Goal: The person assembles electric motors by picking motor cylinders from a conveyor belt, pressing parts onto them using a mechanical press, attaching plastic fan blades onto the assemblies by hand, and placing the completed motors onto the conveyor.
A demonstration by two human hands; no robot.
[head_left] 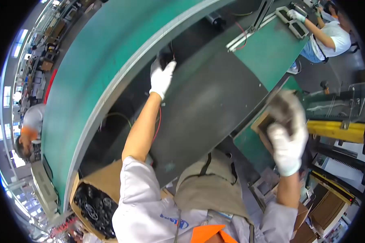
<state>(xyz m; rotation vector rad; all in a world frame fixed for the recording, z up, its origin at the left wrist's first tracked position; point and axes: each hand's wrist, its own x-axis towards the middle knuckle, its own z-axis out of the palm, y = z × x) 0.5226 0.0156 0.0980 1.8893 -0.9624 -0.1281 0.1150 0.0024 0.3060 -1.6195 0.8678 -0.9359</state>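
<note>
My left hand (pixel 162 79), in a white glove, is closed around a small dark object (pixel 165 56) beneath the curved rail. A thin red wire runs close by it; the exact kind of object cannot be made out. My right hand (pixel 288 141), also gloved in white, is raised at the right and smeared by motion. Its fingers curl around a grey-brown piece (pixel 282 106), too blurred to name. Below that hand shows the edge of a brown cardboard box (pixel 263 123).
A dark mat (pixel 207 97) covers the bench before me. The curved green conveyor (pixel 89 73) arches along the left. An open carton (pixel 103 174) of black parts stands at lower left. A co-worker (pixel 330 38) handles grey frames (pixel 298 28) at upper right. Yellow-barred equipment (pixel 334 129) borders the right.
</note>
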